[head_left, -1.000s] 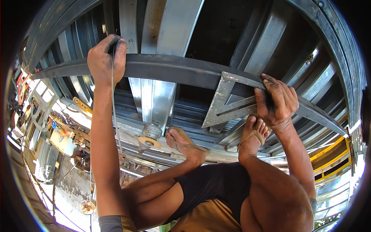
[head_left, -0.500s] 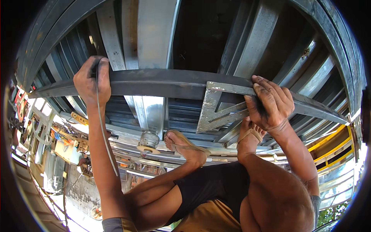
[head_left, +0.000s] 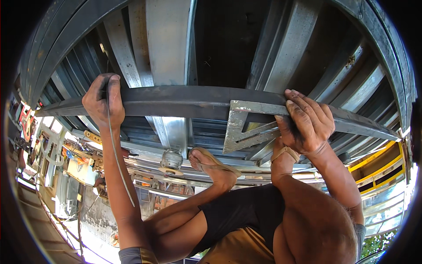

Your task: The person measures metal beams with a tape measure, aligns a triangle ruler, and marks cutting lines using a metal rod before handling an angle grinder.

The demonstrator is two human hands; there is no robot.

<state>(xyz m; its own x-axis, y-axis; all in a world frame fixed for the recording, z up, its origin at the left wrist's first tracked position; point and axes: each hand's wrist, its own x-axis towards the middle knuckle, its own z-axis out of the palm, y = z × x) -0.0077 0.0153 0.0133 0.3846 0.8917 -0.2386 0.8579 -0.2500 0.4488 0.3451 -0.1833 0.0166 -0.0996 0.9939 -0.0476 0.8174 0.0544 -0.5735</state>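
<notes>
Gripping: left hand (head_left: 104, 102) is closed round the dark steel bar (head_left: 184, 100) near its left end, fingers curled over the top edge, thumb side toward camera. Same hand also pins a thin pale strip (head_left: 115, 149) against the bar; strip hangs down alongside the forearm w/ free lower end. What the strip is made of can't be told.

Right hand (head_left: 307, 121) is clamped on the bar's right portion and on the metal triangular square (head_left: 246, 130), pressing its top edge flush to the bar. Fingertips lie over the bar top; palm covers the square's right corner, so that corner is hidden. Square hangs below the bar, apex pointing down-left, surface worn and blotchy.

Bar runs approx. left to right across mid-frame, bowed by lens. Its far left end fades into the dark rim; right end tapers off toward the frame edge, end not visible.

Behind the bar: stacked galvanised steel channels (head_left: 169, 44), upper ends cut off by frame.

Below: both feet in sandals, left foot (head_left: 213, 165) and right foot (head_left: 281, 160), resting on lower rails; right foot partly hidden behind right wrist. Grinder disc (head_left: 171, 163) sits just left of left foot; tool body hard to make out.

Background lower left is cluttered and overexposed; items not identifiable.
</notes>
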